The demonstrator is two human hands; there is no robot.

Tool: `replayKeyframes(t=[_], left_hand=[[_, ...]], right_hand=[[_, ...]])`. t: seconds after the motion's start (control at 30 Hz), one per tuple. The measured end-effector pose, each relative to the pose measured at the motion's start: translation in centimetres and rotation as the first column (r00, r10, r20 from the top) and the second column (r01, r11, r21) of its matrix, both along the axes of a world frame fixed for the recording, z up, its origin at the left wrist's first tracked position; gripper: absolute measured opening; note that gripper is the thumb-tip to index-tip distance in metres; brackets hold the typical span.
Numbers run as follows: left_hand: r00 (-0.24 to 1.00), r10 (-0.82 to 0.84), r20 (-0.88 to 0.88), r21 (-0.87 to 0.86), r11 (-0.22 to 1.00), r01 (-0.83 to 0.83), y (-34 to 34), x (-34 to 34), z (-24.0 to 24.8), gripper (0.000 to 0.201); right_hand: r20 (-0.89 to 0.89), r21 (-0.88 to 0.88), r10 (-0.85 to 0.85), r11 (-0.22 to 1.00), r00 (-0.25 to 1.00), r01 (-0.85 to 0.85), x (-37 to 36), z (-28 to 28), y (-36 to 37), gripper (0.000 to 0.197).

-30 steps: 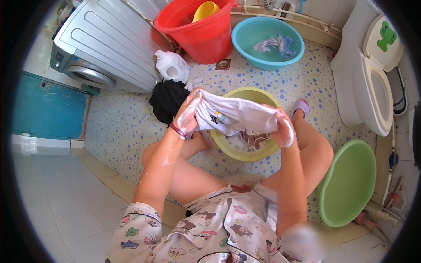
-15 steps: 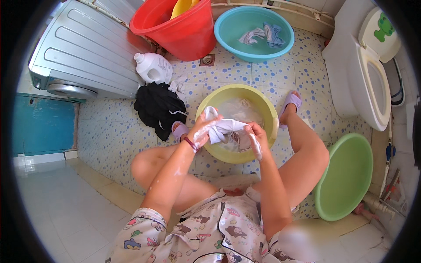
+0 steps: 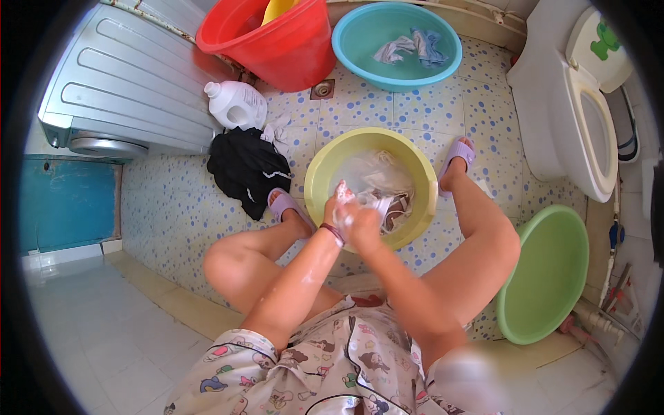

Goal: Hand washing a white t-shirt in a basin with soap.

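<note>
My hands are pressed together over the near left part of a yellow basin [image 3: 319,166]. Suds cover my left hand [image 3: 337,209], which is closed around a white, wet cloth [image 3: 374,201]. My right hand [image 3: 362,225], smeared by motion, is closed against it from the right side. Most of the cloth is hidden between my palms, and a piece sticks out to the right over the water. In the basin, cloudy water holds a pale cloth [image 3: 384,176] and a brown-and-white piece of fabric [image 3: 396,210].
Black clothing [image 3: 245,169] lies left of the basin, with a white detergent bottle [image 3: 235,104] behind it. Farther back stand a red tub [image 3: 290,59] and a blue basin [image 3: 353,52] with wet cloths. A green basin [image 3: 543,277] leans at right, near the toilet [image 3: 564,124].
The white cloth was stretched between my two hands. Now my right hand has moved left against my left hand, and the cloth is bunched between them.
</note>
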State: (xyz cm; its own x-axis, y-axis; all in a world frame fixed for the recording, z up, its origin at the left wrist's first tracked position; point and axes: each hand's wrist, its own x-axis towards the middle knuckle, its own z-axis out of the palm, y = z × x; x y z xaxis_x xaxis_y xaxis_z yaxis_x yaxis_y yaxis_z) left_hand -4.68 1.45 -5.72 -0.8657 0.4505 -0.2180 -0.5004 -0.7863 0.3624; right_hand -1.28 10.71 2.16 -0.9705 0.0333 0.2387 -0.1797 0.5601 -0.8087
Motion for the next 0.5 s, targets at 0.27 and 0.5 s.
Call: replayKeyframes(t=[0.27, 0.5], left_hand=[[0.977, -0.164, 0.133, -0.102, 0.979, 0.178, -0.6, -0.4, 2.3, 0.025], [0.956, -0.177, 0.232, -0.129, 0.969, 0.211, -1.3, -0.5, 3.1, 0.032]], right_hand=[[-0.094, -0.194, -0.148, 0.973, 0.985, 0.127, 1.4, -1.2, -1.2, 0.029], [-0.073, -0.127, -0.217, 0.970, 0.974, 0.206, 1.9, -1.0, -1.7, 0.026]])
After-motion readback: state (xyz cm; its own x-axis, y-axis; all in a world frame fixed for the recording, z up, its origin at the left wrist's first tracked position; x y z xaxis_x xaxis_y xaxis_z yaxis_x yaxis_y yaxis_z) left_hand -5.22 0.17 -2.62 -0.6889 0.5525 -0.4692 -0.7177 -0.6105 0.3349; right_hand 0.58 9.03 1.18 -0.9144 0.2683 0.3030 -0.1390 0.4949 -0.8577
